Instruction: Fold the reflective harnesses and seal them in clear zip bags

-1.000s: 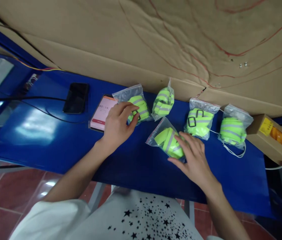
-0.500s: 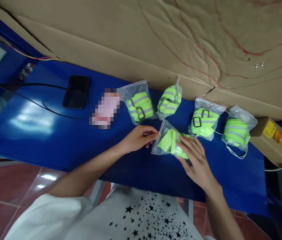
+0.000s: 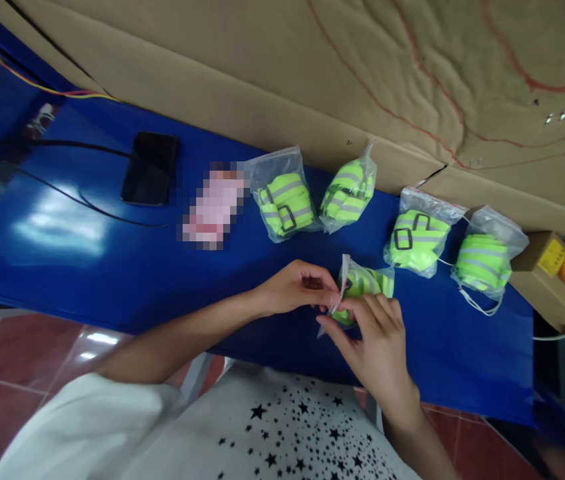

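A small clear zip bag [image 3: 365, 283] with a folded neon-green reflective strap inside is lifted off the blue table [image 3: 112, 267] near its front edge. My left hand [image 3: 297, 288] pinches the bag's open mouth from the left. My right hand [image 3: 375, 340] grips the same bag from below and the right, fingers curled round it. Both hands meet at the bag.
Several more bagged green straps lie in a row at the back: [image 3: 282, 200], [image 3: 349, 193], [image 3: 417, 233], [image 3: 485, 260]. A black phone [image 3: 149, 168], a blurred pink-screened device [image 3: 215, 208], a cable, a small cardboard box [image 3: 559, 277] at right, cardboard wall behind.
My left hand left the far-left bag and came across to the near bag. Both hands then picked that bag up and drew it toward me, tilting it upright.
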A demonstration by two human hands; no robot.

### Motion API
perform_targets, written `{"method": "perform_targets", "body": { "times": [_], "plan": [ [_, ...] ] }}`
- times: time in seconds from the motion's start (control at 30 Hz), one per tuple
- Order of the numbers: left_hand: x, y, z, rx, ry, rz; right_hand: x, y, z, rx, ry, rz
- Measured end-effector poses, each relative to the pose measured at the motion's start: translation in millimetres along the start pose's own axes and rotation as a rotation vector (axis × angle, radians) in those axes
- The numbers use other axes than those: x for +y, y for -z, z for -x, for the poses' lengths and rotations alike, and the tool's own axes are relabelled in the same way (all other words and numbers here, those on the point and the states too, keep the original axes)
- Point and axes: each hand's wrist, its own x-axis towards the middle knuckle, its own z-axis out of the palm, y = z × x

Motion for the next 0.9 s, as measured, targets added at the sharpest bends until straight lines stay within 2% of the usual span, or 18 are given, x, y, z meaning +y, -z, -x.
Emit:
{"method": "perform_targets", "body": {
  "times": [0.23, 0.37, 0.63, 0.8, 0.9],
  "plan": [
    [-3.1, 0.1, -1.3, 0.020, -0.006, 0.019, 3.5, 7.2, -0.3, -0.080, -0.075, -0.168],
    [-3.3, 0.5, -1.6, 0.027, -0.019, -0.004, 3.9, 8.2, -1.9, -0.079, -0.085, -0.175],
    [-6.7, 0.2, -1.0, -0.064, -0.073, -0.007, 2.9, 7.4, -1.5, -0.062, -0.097, -0.137],
    [-6.9, -0.4, 0.4, -0.078, -0.107, -0.015, 3.6, 5.9, -1.5, -0.104, -0.099, -0.138],
    [-4.7, -1.8, 1.5, -0.061, -0.142, -0.061, 2.2, 2.4, -2.9, -0.078, -0.101, -0.143]
  ]
}}
